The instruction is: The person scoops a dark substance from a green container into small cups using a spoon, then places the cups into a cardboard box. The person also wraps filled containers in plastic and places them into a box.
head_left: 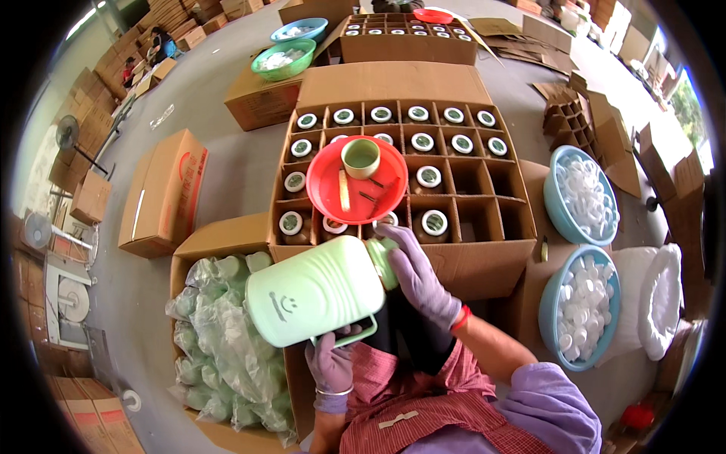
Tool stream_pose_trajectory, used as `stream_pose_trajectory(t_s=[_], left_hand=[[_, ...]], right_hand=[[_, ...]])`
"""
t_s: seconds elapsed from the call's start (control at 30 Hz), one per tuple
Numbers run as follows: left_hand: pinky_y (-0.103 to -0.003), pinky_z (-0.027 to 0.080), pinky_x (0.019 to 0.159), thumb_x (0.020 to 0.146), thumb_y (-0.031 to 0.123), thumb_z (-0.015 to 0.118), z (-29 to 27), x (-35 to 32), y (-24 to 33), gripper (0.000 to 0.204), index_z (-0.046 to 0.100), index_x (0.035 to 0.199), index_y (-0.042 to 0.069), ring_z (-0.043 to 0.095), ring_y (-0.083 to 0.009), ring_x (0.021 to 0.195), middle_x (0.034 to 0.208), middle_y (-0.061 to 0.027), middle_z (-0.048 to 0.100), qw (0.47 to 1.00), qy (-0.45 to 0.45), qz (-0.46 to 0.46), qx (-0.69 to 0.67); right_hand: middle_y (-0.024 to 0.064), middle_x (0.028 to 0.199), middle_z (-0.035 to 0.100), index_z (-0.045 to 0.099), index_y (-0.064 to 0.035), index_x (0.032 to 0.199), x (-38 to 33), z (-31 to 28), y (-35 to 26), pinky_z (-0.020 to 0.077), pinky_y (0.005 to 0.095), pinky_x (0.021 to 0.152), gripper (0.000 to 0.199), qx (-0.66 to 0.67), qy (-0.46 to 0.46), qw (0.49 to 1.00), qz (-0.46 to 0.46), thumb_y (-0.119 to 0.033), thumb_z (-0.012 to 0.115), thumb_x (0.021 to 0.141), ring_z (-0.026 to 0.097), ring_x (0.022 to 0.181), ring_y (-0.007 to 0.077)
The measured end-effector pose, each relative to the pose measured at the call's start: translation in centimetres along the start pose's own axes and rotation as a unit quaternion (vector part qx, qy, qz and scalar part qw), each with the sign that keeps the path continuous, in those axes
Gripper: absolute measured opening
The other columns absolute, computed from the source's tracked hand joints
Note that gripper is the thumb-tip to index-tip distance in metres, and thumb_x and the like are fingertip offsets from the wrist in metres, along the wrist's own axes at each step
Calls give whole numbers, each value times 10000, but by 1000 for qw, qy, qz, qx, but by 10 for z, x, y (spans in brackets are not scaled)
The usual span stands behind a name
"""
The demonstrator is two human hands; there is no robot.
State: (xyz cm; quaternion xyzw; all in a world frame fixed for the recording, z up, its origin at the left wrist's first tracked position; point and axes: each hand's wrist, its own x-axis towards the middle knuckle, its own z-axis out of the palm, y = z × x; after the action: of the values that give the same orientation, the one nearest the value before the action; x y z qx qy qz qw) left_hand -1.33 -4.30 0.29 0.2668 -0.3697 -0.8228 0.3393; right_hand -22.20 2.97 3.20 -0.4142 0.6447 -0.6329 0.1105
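A mint-green thermos jug with a smiley print lies tilted on its side over my lap, its neck toward the right. My left hand, in a lilac glove, grips it low by the handle; part of those fingers is hidden behind the jug. My gloved right hand is wrapped round the green cap at the neck. Just beyond the jug, a red basin rests on the divided carton. In the basin are a green cup, a pale strip and some small dark pieces.
White-lidded jars fill many of the carton's compartments; several at the right hold none. Left of me, an open box holds plastic-wrapped green items. Blue basins of white rings and white caps stand right, beside a white sack.
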Motion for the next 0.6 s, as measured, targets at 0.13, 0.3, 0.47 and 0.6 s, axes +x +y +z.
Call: stream_pose_trajectory(t_s=[0.13,0.3,0.47,0.6], left_hand=[[-507,538,973,952,116,478,-28,31,6,211,577,1073,-26,648,-282,1009,1044,-134,633,957,41,-94,-270],[-497,521,1005,986,183,478,-47,44,1,298,559,1208,1,624,-274,1126,1158,-124,654,944,-39,-63,-322],[-475,549,968,982,141,465,-52,37,8,294,546,1235,14,643,-264,1095,1166,-122,657,922,5,-102,-373],[-437,540,945,956,160,491,-28,21,22,236,575,1101,-8,635,-217,935,1005,-86,625,966,28,-86,-240]], right_hand=[[228,1233,489,539,-72,1263,105,4,63,452,439,975,439,-170,21,982,-78,-205,692,874,513,1137,400],[269,1266,444,594,-31,1119,184,2,166,504,473,898,475,-413,-30,906,88,-305,775,776,562,1055,446],[222,1246,477,604,-10,1027,158,-7,66,440,512,997,484,-453,-67,867,-197,-271,818,680,522,1128,403],[134,1223,514,594,-79,1128,94,-32,-52,377,598,1038,611,-461,-201,784,-363,-266,829,596,520,1171,326]])
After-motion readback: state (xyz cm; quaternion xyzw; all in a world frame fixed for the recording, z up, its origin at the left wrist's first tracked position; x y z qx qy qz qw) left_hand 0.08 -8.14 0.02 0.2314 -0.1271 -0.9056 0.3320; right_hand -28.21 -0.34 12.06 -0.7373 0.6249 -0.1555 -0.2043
